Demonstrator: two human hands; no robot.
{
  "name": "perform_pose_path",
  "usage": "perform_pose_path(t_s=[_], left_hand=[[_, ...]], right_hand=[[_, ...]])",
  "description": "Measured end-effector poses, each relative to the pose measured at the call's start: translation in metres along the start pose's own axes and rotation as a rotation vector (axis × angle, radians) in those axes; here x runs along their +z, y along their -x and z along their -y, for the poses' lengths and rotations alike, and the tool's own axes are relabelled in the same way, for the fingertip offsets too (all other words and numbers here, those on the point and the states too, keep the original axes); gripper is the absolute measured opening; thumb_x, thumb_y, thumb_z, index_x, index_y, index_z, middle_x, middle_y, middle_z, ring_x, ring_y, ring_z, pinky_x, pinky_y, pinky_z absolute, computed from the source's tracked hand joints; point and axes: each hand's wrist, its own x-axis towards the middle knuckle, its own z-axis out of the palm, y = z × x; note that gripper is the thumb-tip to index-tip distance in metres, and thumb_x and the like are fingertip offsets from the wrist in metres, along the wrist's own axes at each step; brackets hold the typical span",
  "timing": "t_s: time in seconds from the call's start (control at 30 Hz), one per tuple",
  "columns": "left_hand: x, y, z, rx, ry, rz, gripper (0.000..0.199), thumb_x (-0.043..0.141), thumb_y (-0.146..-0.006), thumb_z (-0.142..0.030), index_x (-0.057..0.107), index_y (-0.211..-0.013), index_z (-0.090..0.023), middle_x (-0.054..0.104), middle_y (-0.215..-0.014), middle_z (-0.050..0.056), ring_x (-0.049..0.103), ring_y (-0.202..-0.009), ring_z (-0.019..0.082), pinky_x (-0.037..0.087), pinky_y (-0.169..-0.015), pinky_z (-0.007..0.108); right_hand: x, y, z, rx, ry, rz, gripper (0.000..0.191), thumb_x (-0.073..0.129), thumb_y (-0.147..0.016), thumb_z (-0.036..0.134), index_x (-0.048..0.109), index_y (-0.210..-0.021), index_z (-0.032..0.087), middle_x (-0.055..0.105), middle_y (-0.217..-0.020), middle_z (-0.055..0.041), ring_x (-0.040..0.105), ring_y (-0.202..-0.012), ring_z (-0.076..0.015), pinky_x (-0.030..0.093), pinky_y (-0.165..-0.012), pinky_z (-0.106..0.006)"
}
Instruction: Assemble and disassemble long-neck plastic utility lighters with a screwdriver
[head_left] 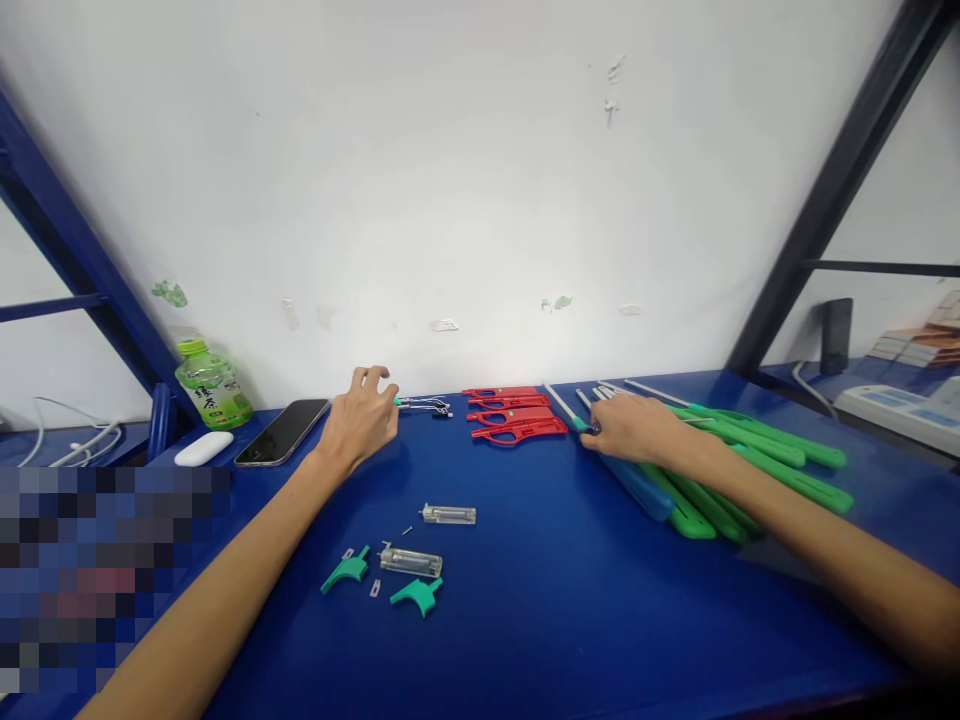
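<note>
My left hand (360,415), its fingers bent and partly spread, is at the left end of thin wired parts (427,405); whether it grips one is hidden. My right hand (622,425) has its fingers closed at a blue-handled rod (637,485), over the pile of green-handled rods (780,475). Between the hands lie several red handle shells (517,428). Nearer to me are a clear tank (450,515), a second clear tank (411,562), a green trigger piece (347,570), another green trigger piece (418,596) and small loose parts (376,589).
A phone (283,433), a white case (204,449) and a green-capped bottle (214,385) stand or lie at the left of the blue table (525,620). The wall is behind. At the right are a dark frame post (817,180) and a white power strip (900,415).
</note>
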Motion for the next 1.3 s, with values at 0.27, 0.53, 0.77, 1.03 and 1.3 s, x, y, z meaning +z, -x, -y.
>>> perform_pose_path(t_s=[0.27, 0.53, 0.77, 1.03, 1.3], left_hand=[[-0.065, 0.007, -0.026, -0.072, 0.100, -0.288, 0.014, 0.064, -0.102, -0.021, 0.071, -0.112, -0.015, 0.063, -0.138, 0.014, 0.065, -0.120, 0.030, 0.064, -0.084, 0.043], [-0.107, 0.116, -0.083, 0.355, 0.323, -0.118, 0.038, 0.049, -0.107, -0.026, 0.069, -0.138, -0.022, 0.068, -0.147, 0.013, 0.058, -0.142, 0.034, 0.061, -0.106, 0.053], [-0.086, 0.142, -0.076, 0.497, 0.343, 0.295, 0.059, 0.045, -0.115, -0.033, 0.029, -0.172, -0.027, 0.036, -0.175, 0.005, 0.037, -0.162, 0.030, 0.048, -0.124, 0.055], [-0.081, 0.145, -0.047, 0.452, 0.281, 0.311, 0.060, 0.041, -0.116, -0.029, 0.024, -0.173, -0.033, 0.036, -0.175, 0.000, 0.038, -0.161, 0.028, 0.047, -0.124, 0.051], [-0.079, 0.145, -0.042, 0.439, 0.264, 0.158, 0.054, 0.046, -0.113, -0.031, 0.042, -0.167, -0.032, 0.038, -0.176, 0.006, 0.040, -0.161, 0.032, 0.045, -0.125, 0.056]], right_hand=[[-0.038, 0.027, 0.000, -0.148, -0.210, -0.008, 0.046, 0.061, -0.104, 0.064, 0.072, -0.120, 0.022, 0.076, -0.093, -0.0027, 0.072, -0.082, -0.0219, 0.056, -0.076, -0.036], [-0.030, 0.066, 0.054, -0.352, -0.374, 0.129, 0.041, 0.070, -0.092, 0.068, 0.076, -0.100, 0.028, 0.076, -0.088, -0.0026, 0.070, -0.081, -0.0250, 0.043, -0.068, -0.031], [-0.017, 0.069, 0.062, -0.335, -0.391, 0.190, 0.038, 0.072, -0.090, 0.064, 0.077, -0.101, 0.028, 0.076, -0.091, -0.0051, 0.071, -0.087, -0.0285, 0.044, -0.068, -0.033], [-0.015, 0.068, 0.060, -0.340, -0.430, 0.198, 0.040, 0.069, -0.091, 0.067, 0.076, -0.103, 0.029, 0.075, -0.093, -0.0047, 0.069, -0.089, -0.0281, 0.042, -0.070, -0.033], [-0.018, 0.069, 0.063, -0.353, -0.487, 0.165, 0.034, 0.071, -0.093, 0.060, 0.079, -0.099, 0.028, 0.077, -0.090, -0.0054, 0.069, -0.090, -0.0283, 0.041, -0.069, -0.033]])
